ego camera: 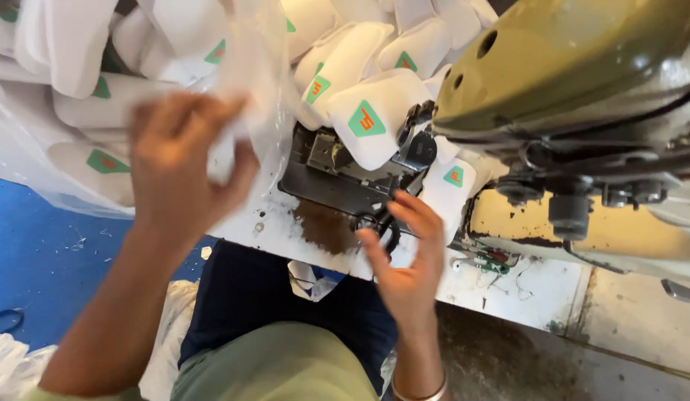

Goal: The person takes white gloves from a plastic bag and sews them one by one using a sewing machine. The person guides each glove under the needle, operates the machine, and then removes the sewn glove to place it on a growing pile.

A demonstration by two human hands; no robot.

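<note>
Nearest you, your left hand (183, 167) is blurred, fingers closed on a white fabric piece (224, 152) left of the sewing machine (575, 96). Your right hand (409, 252) hangs open, empty, before it. This looks like feeding: next, line the piece up under the machine's head.

Bright, even daylight, seemingly from the upper right, with soft glare across the olive sewing machine (582, 59) at upper right. White padded pieces (360, 96) along the top nearly blown out, clear plastic bag (263, 67) hazy with sheen. Heavy motion blur on the left hand (183, 160) at center left; right hand (408, 256) only slightly soft. Shadows faint, darkest at lower center. Wide-angle stretch toward the edges.
</note>
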